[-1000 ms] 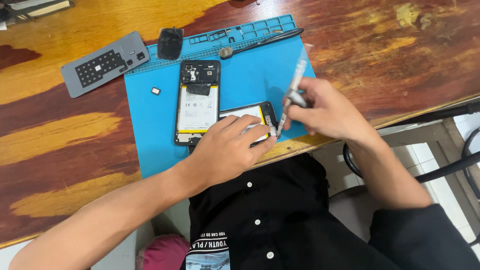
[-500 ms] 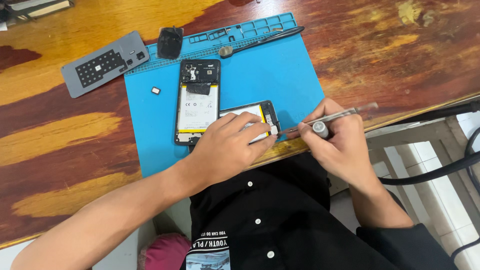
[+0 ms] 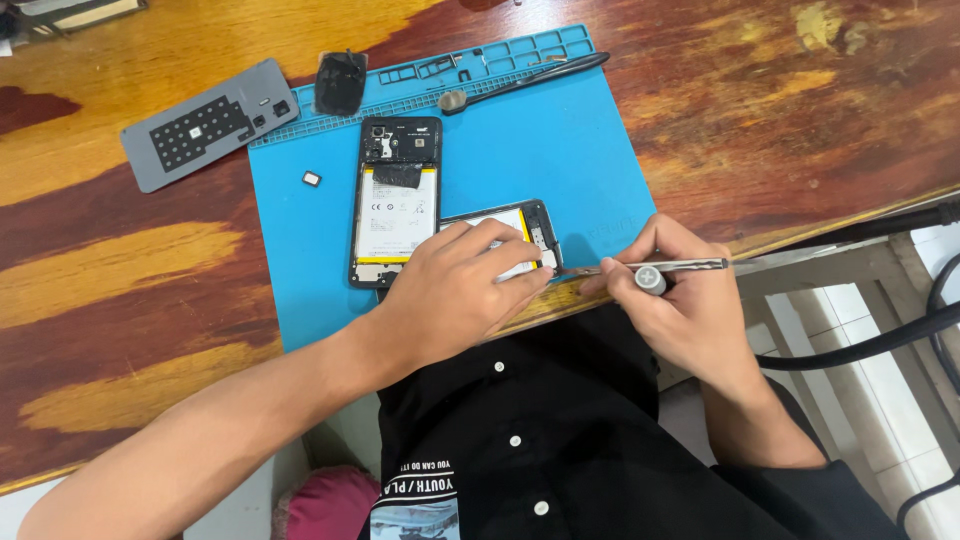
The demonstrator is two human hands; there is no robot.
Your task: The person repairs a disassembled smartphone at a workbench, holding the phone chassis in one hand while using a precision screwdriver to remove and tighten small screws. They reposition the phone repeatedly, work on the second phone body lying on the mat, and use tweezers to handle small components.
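Left hand (image 3: 455, 290) fingers curled, pressing down on small opened phone (image 3: 515, 232) at mat's near edge, covering most of it. Right hand (image 3: 680, 300) pinching screwdriver (image 3: 655, 270), tip at phone's right end. Second opened phone (image 3: 397, 200) just beside, upright on blue mat (image 3: 590, 160). Farther: grey back cover (image 3: 210, 122), black piece (image 3: 340, 82), brush (image 3: 520, 82), tiny chip (image 3: 312, 179). Wooden table (image 3: 120, 280) beneath.

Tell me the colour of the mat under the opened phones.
Bright blue mat, seen clearly in the head view, lying on the wooden table.
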